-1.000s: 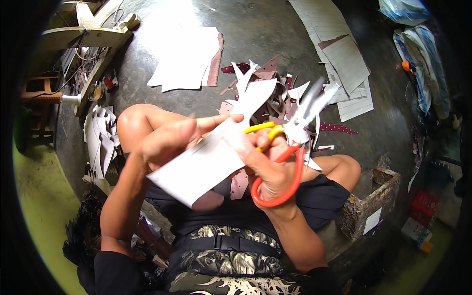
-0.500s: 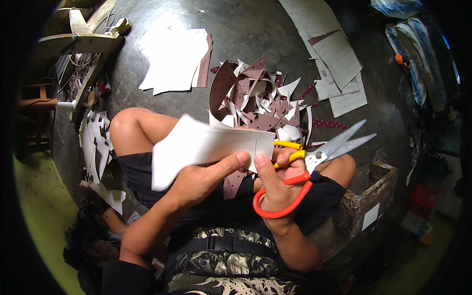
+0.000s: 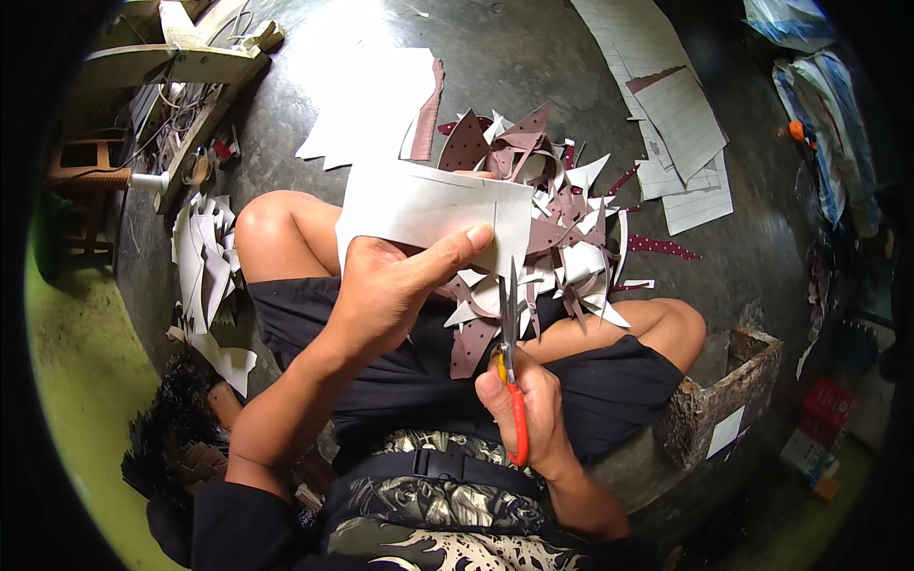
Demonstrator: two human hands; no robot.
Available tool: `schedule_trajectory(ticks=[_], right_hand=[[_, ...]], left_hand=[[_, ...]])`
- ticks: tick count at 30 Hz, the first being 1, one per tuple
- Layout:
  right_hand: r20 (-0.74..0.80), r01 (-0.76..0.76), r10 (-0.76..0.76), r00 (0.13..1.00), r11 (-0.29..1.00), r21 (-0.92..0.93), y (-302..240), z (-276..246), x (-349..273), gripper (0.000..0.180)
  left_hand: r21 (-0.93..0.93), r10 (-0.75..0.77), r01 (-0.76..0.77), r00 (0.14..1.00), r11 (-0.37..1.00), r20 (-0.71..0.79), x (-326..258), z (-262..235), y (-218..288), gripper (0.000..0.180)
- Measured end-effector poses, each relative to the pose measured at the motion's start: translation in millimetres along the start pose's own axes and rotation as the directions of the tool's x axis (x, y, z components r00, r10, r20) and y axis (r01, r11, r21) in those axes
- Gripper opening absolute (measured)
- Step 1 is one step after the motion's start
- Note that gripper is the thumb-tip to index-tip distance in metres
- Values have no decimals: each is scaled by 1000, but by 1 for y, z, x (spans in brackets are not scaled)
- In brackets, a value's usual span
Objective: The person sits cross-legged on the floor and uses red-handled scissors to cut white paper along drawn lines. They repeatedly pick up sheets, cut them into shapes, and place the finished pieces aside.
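A white sheet piece with thin drawn lines is pinched in my left hand, thumb on top and the other fingers mostly hidden beneath. My right hand grips scissors with red and yellow handles. Their blades point away from me, slightly parted, with the tips at the sheet's near edge by its right end; whether they touch the sheet I cannot tell. Beyond and under the sheet lies a heap of scraps, white, mauve with dots and maroon with dots.
White cut pieces over a mauve one lie on the floor at the far left. Lined sheets are at the far right. Near my right knee stands a worn box. A wooden frame and white offcuts are leftward.
My right hand has let go of the sheet and moved down. The scissors have swung from pointing right to pointing away, their blades less spread. My left hand has raised the sheet slightly.
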State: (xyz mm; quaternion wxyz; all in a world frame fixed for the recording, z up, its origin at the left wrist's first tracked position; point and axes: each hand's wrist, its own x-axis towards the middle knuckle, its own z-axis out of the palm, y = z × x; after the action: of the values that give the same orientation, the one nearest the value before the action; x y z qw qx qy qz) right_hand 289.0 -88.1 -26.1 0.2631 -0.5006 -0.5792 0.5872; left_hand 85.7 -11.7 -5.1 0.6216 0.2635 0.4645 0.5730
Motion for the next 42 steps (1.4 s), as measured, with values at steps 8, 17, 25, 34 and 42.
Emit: schedule_trajectory(ticks=[8, 17, 25, 34, 42], right_hand=[[-9, -31, 31, 999, 1000, -5, -6, 5, 9, 43], [-43, -70, 71, 997, 997, 28, -1, 5, 6, 41], [-46, -50, 56, 997, 992, 119, 1, 3, 8, 40], [-113, 14, 8, 994, 982, 187, -5, -11, 10, 42], [-213, -135, 207, 955, 942, 308, 12, -24, -20, 56]], left_hand=[[108, -13, 17, 999, 994, -37, -3, 3, -3, 43], [80, -25, 28, 999, 996, -34, -2, 9, -5, 43], [62, -49, 48, 999, 997, 12, -4, 17, -9, 48], [194, -111, 92, 990, 977, 88, -11, 38, -15, 37], [278, -275, 225, 948, 934, 157, -4, 67, -31, 49]])
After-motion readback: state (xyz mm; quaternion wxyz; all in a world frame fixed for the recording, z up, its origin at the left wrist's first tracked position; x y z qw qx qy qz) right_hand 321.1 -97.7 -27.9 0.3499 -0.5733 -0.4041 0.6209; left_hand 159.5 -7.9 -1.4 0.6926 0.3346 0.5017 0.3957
